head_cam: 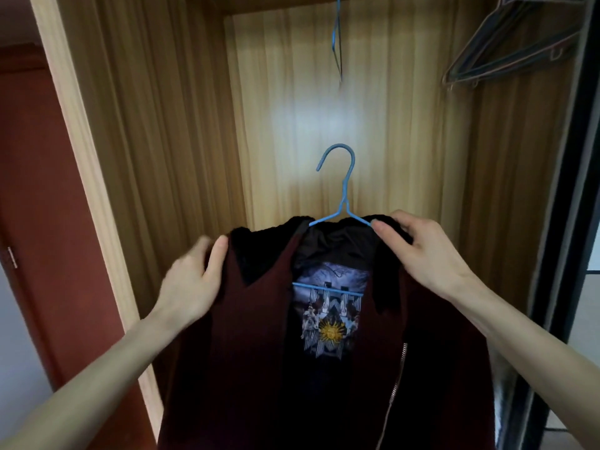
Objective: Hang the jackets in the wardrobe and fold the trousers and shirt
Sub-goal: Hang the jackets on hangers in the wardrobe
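Note:
A dark red jacket [246,352] with a black collar, a zip and a printed lining hangs on a blue wire hanger [342,190], held up in front of the open wooden wardrobe [181,125]. My left hand [191,280] grips the jacket's left shoulder, thumb on the front. My right hand [422,248] grips the right shoulder and collar where the hanger's arm goes under the cloth. The hanger's hook stands free in the air, below the top of the wardrobe. No rail is visible.
Another blue wire hanger [337,40] dangles at the top centre inside the wardrobe. Several dark hangers [506,50] hang bunched at the upper right. A reddish door [35,222] stands at the left, and a dark sliding-door frame [565,190] at the right.

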A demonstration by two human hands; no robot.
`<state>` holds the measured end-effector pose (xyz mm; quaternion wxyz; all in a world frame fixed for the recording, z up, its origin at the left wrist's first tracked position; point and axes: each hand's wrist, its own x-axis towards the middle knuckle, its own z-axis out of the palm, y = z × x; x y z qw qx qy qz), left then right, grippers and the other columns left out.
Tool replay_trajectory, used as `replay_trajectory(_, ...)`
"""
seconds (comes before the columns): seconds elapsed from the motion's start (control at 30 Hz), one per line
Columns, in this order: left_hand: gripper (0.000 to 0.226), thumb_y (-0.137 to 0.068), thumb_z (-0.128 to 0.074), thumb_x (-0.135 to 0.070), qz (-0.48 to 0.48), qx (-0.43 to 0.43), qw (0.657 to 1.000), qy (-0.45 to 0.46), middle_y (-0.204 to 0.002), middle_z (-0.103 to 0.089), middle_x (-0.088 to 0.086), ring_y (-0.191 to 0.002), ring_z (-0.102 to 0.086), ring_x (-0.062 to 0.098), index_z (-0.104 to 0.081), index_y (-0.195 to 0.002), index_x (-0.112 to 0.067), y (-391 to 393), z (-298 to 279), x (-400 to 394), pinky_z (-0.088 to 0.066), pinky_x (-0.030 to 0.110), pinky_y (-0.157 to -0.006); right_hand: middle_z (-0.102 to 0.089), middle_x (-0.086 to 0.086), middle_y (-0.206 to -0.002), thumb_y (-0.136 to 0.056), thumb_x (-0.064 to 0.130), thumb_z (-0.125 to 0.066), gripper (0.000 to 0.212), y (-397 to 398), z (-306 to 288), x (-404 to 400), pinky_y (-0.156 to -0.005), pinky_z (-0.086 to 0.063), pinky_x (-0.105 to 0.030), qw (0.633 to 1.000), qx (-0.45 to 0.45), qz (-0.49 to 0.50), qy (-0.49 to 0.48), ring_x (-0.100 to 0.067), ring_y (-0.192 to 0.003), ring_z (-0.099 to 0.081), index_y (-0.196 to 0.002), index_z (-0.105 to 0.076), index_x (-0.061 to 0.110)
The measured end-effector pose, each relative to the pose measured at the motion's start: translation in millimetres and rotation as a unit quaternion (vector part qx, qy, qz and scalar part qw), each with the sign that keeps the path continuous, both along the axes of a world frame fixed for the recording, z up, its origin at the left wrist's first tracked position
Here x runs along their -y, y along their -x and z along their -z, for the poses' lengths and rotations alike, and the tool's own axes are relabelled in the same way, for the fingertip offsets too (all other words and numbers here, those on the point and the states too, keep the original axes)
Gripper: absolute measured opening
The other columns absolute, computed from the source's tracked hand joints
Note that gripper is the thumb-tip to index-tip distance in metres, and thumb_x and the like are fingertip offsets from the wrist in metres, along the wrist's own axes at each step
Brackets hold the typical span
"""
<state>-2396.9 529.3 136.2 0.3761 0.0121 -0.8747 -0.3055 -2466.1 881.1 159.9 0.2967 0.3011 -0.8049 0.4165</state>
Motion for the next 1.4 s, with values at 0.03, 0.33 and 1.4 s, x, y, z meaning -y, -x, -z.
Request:
replay_trajectory(0.03,0.057,-0.103,-0.026,-0.069,0.023,0.028,0.999,-0.032,-0.093,-0.071,-0.004,-0.094,-0.068,0.018,-0.062,-0.106,-0.026,4,8,2,-0.052,0.043,-0.088,-0.038,0.011,-0.059,-0.104,0.046,-0.058,0.040,-1,0,0,-0.054,-0.030,-0.027,1.000,0.006,0.002,-0.001,-0.006,-0.056,-0.034,-0.070,-0.050,0.024)
replay_trajectory(0.33,0.048,-0.110,-0.025,-0.040,-0.060,-0.218,0.973,0.045,-0.049,-0.041,0.002,-0.044,-0.045,0.020,-0.043,-0.071,-0.020,6,-10,20,-0.035,0.034,-0.048,-0.042,0.001,-0.064,-0.103,0.047,-0.057,0.044,10,-8,-22,-0.060,-0.034,-0.039,0.999,0.002,0.016,0.049,-0.009,-0.061,-0.038,-0.080,-0.057,0.009)
replay_trajectory(1.4,0.030,-0.110,-0.037,-0.038,0.141,-0.131,0.948,0.252,-0.075,-0.037,-0.011,-0.072,-0.036,0.014,-0.032,-0.082,-0.029,39,-38,-71,-0.048,0.044,-0.060,-0.041,0.017,-0.071,-0.101,0.069,-0.039,0.033,0,-16,-7,-0.060,-0.037,-0.030,0.960,-0.177,0.073,-0.206,-0.009,-0.067,-0.041,-0.103,-0.052,0.038)
